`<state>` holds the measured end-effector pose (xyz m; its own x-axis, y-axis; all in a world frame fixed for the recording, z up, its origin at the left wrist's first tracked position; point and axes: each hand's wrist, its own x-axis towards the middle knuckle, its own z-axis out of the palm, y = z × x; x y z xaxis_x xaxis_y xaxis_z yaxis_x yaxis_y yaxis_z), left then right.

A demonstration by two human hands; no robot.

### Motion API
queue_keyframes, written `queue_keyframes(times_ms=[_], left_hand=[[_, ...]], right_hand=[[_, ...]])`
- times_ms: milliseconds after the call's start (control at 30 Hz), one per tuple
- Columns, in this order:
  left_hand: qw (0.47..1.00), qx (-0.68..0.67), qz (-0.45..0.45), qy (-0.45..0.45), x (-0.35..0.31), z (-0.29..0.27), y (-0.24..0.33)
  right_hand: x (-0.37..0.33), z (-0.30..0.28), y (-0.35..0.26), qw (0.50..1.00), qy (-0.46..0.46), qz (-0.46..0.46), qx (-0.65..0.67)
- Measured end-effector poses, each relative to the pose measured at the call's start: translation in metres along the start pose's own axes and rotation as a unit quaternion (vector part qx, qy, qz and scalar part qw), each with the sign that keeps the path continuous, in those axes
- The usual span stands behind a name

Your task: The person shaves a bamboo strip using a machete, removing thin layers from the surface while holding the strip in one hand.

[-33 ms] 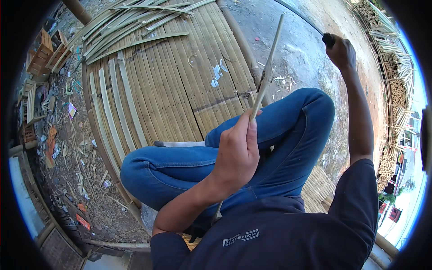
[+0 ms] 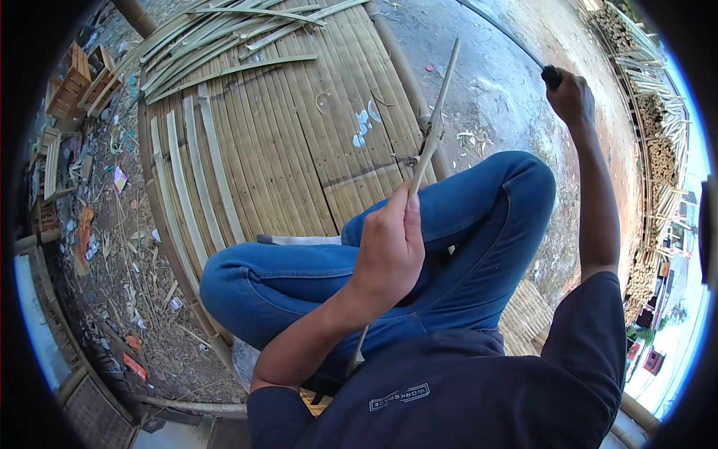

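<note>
My left hand (image 2: 389, 251) is closed around a bamboo strip (image 2: 432, 142), with the thumb pressed along it. The strip slants up and away from my lap, with a rough node partway along and a narrow far end. Its lower part shows again below my wrist, in front of my shirt. Out to the far right, my right hand (image 2: 572, 101) grips the black handle (image 2: 552, 76) of a long, thin dark tool (image 2: 508, 34), which looks like a long knife seen edge-on. The tool reaches up and left beyond the frame, apart from the strip.
My crossed legs (image 2: 464, 217) rest on a bamboo slat platform (image 2: 277, 150). Several split strips (image 2: 202, 63) are heaped at its far left; several more (image 2: 191, 168) lie along its left side. Wooden crates (image 2: 71, 86) and litter lie left; stacked bamboo (image 2: 662, 161) lines the right.
The strip's far end has dipped and shifted left with my left hand. My right hand has moved slightly down and right, and more of its tool shows.
</note>
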<state>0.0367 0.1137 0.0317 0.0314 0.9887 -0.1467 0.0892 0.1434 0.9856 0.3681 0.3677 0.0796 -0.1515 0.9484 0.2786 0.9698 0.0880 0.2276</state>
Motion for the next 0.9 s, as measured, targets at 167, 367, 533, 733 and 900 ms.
queue_keyframes(times_ms=[167,367,533,733,900], left_hand=[[0.999,0.013,-0.03,-0.033,0.004,0.007,-0.005],[0.99,-0.104,-0.06,-0.08,0.006,0.009,-0.014],[0.964,-0.205,-0.089,-0.141,0.004,0.005,-0.007],[0.971,-0.187,-0.079,-0.126,-0.002,0.006,-0.003],[0.977,-0.165,-0.056,-0.125,0.0,0.004,-0.004]], right_hand=[[-0.043,-0.011,-0.038,0.975,-0.035,0.026,0.216],[-0.081,-0.049,-0.118,0.935,-0.104,-0.085,0.328],[-0.077,-0.052,-0.115,0.946,-0.084,-0.177,0.26],[-0.068,-0.057,-0.112,0.957,-0.061,-0.198,0.204],[-0.066,-0.049,-0.108,0.958,-0.024,-0.215,0.19]])
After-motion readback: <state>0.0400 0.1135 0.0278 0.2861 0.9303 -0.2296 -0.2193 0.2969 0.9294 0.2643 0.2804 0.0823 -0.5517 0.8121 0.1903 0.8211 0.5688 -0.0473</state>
